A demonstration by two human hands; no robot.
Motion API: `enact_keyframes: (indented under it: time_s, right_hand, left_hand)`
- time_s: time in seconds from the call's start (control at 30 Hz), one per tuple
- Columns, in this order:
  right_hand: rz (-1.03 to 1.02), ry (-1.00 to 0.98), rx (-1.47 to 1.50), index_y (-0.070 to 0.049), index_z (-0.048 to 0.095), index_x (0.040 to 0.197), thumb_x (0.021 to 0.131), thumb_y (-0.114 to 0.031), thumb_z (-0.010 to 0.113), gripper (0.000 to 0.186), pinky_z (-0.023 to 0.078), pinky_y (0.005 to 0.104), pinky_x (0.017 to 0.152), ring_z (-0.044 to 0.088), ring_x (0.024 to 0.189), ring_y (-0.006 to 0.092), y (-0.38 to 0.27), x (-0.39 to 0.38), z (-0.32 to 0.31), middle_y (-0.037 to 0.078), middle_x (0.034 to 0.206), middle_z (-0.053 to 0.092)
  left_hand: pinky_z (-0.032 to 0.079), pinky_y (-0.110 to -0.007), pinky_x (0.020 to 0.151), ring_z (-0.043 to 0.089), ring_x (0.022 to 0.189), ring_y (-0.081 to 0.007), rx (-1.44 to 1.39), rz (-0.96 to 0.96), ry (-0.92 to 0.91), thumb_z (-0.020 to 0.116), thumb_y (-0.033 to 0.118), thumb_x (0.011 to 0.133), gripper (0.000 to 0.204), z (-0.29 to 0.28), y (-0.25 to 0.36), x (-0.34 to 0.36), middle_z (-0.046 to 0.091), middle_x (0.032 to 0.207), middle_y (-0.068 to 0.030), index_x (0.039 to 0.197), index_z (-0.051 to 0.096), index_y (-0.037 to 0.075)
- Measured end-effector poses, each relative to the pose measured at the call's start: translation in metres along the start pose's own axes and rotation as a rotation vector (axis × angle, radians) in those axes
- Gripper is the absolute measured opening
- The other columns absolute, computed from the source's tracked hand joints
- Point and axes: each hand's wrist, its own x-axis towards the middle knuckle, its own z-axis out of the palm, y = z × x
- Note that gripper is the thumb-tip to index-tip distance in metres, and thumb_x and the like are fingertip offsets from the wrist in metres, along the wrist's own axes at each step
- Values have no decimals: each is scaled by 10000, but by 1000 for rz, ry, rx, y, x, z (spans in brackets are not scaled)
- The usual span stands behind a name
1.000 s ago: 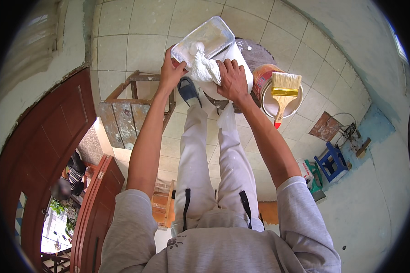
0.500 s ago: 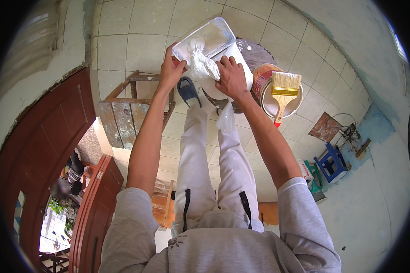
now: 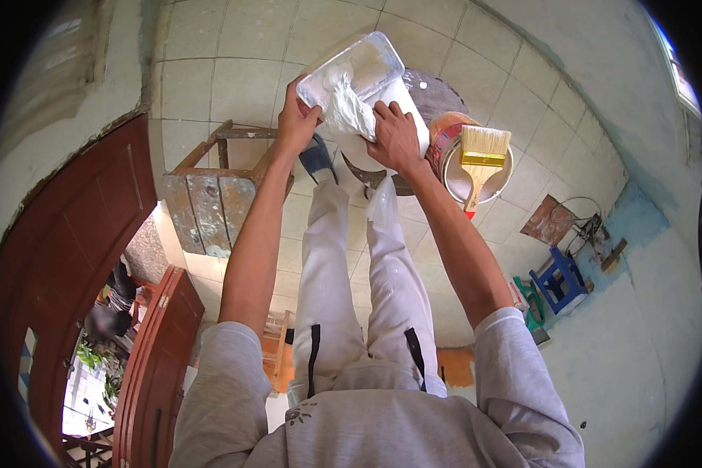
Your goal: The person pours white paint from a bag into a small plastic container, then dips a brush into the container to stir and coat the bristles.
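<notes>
My left hand [image 3: 297, 123] is closed on the near left corner of a clear-rimmed rectangular tray [image 3: 382, 48], which has whitish smears inside. My right hand [image 3: 398, 139] grips the crumpled neck of a white plastic bag [image 3: 352, 113]. The bag's gathered end lies over the tray's near side. Its smooth white bulk spreads beneath my right hand, and a thin translucent corner [image 3: 382, 204] hangs toward my knee. What supports the bag is mostly hidden; a dark round stool top [image 3: 437, 95] shows beside and below it.
Right of the bag stands a paint bucket [image 3: 449, 140], with a wide paintbrush [image 3: 483, 160] resting across it. A worn wooden stool [image 3: 210, 210] is at left, near a red-brown door [image 3: 78, 210]. A blue plastic stool [image 3: 558, 279] and a coil of cable [image 3: 589, 226] lie near the right wall.
The gathered end of the bag has turned and spread into flatter folds under my right hand. My left hand keeps its place at the tray corner. The view has shifted slightly.
</notes>
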Motion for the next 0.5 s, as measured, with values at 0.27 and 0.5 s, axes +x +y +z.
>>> enact_keyframes:
  time_s: [0.27, 0.5]
  right_hand:
    - [63, 92, 14, -75, 618, 1299, 683, -264, 825, 677, 381, 531, 1023, 488, 1300, 341, -15, -10, 1, 150, 1330, 552]
    - [43, 222, 36, -81, 598, 1341, 726, -456, 826, 755, 199, 580, 1235, 371, 1467, 347, -12, -16, 15, 156, 1546, 454]
  left_hand:
    - [653, -371, 842, 602, 1203, -280, -135, -48, 40, 599, -56, 918, 700, -1, -3, -8, 543, 1301, -177, 1540, 339, 133]
    - [646, -370, 861, 624, 1159, -266, -201, -82, 41, 603, -52, 921, 693, 1, -7, -6, 532, 1315, -174, 1533, 333, 130]
